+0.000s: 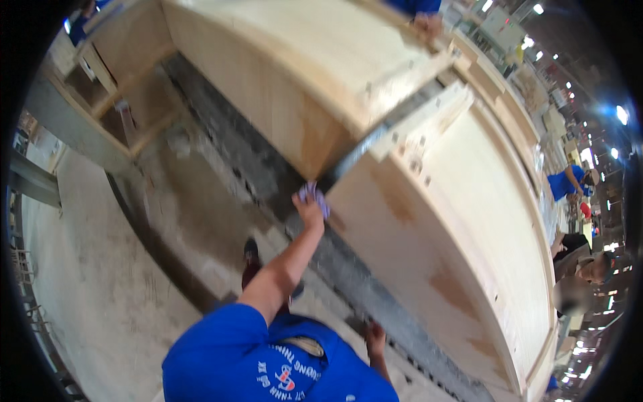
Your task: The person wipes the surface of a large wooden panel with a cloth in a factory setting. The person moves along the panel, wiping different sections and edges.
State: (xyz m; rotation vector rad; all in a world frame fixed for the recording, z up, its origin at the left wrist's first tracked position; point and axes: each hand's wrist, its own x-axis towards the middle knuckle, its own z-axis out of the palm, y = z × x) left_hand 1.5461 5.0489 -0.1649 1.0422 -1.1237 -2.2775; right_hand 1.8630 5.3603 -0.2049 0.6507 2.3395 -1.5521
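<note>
My left arm reaches forward, and my left hand (308,209) grips a crumpled purple cloth (315,195). The cloth is at the gap between two large pale wooden panel pieces, by the lower corner of the nearer wooden piece (408,221). The farther wooden piece (288,114) stands just beyond, with a brown stain near its corner. Lower down, my right hand (376,340) is beside the edge of the long dark grey strip (355,278) under the wood. Its fingers are small and partly hidden, so I cannot make out their pose.
An open wooden frame with compartments (144,124) stands at the far left. Another person's hand (429,25) rests near the far panel's top. Several people are on the right, one in a blue shirt (566,182). Grey concrete floor (87,221) spreads to the left.
</note>
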